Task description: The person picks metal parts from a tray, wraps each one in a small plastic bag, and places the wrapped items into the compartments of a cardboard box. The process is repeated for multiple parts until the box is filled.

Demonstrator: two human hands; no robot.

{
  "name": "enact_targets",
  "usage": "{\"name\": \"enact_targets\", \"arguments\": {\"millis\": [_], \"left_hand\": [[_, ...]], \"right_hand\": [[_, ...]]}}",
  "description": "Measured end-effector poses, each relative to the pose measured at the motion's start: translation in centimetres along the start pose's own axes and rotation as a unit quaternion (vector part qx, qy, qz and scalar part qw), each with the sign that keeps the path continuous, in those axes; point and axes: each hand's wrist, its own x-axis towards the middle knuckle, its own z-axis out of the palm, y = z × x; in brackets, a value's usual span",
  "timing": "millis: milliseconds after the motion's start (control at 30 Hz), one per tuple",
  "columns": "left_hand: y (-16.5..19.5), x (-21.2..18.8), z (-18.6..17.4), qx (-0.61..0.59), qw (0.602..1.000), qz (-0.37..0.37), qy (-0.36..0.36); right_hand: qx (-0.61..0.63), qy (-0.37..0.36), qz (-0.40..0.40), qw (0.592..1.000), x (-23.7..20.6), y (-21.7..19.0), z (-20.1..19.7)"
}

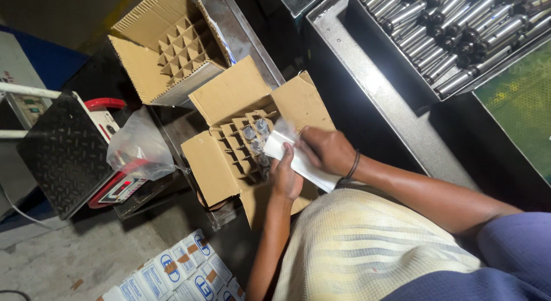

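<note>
- A long metal tray [367,77] runs across the upper right, with a dark bin [459,42] on it packed with silvery cylindrical parts [442,31] that have black ends.
- A platform scale [63,151] with a black chequered plate and a red-trimmed display sits at the left, a crumpled clear plastic bag [138,143] lying against it.
- An open cardboard box [160,48] with an unfilled divider grid stands at the upper left, behind the nearer carton.
- The nearer open carton [229,100] lies in the middle, flaps spread; its cardboard divider [235,149] holds a few round metal pieces [255,131] in the cells at the far right side.
- A stack of small white-and-blue printed boxes [189,266] lies on the concrete floor at the bottom.
- A small white packet in clear wrap [298,160] is held just over the carton's right edge, above the filled cells.
- The right hand [327,151], a dark band on its wrist, closes its fingers around the packet from above.
- The left hand [286,177] grips the packet's lower end, fingers curled, resting against the carton's edge.
</note>
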Motion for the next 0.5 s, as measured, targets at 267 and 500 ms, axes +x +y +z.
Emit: {"name": "enact_targets", "arguments": {"millis": [267,500], "left_hand": [[1.9,2.1,1.3,0.532,0.829,0.171,0.022],[0.8,-1.1,7.0,0.471,0.879,0.046,0.055]], "right_hand": [[-0.316,-0.042,0.008,0.948,0.1,3.3,-7.7],[0.336,-0.028,0.091,0.937,-1.4,0.7,-8.0]]}}
